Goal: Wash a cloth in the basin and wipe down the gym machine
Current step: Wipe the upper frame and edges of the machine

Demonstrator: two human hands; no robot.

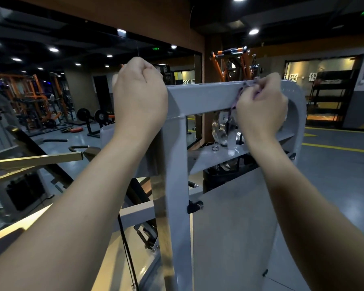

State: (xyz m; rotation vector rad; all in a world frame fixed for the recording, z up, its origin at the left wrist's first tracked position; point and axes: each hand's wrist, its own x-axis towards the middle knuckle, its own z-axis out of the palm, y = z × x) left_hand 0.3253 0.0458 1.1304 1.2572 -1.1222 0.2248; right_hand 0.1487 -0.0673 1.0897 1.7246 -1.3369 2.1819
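Pulley (221,128) behind gym machine (206,95) crossbar

right hand (261,110) grips cloth (239,97) on machine top bar (204,95) | left hand (140,97) fisted at bar end

cloth (243,94) on machine top bar (206,95), pulley (220,129) below

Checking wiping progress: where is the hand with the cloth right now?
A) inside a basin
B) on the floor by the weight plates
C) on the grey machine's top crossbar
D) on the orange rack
C: the right hand grips the purple cloth against the grey top crossbar.
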